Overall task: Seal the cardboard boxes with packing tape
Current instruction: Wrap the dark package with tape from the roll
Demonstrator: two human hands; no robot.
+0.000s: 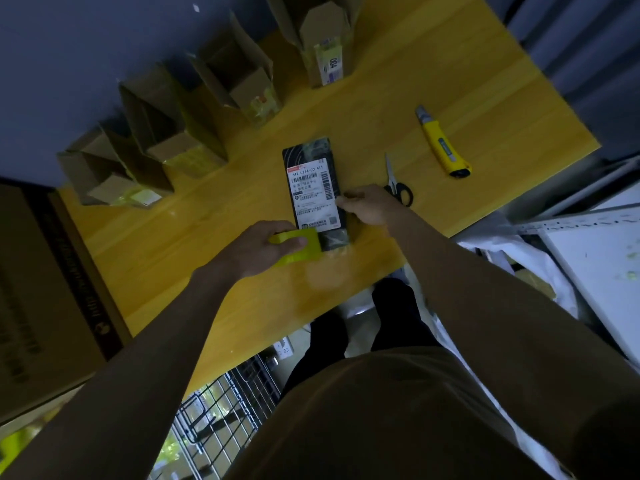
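Observation:
A flat black package (313, 157) with a white shipping label (313, 195) lies in the middle of the yellow table (433, 64). My left hand (263, 245) grips a yellow tape roll (304, 249) at the package's near end. My right hand (367, 204) pinches the package's right edge with curled fingers. Several open cardboard boxes stand along the table's far left side, among them one (162, 133) near the wall and one (320, 32) at the back holding a labelled item.
A yellow utility knife (443, 143) and scissors (396, 185) lie right of the package. A large brown carton (41, 289) stands at the left. A wire basket (221, 410) sits below the table's near edge. White shelving (595, 244) is at the right.

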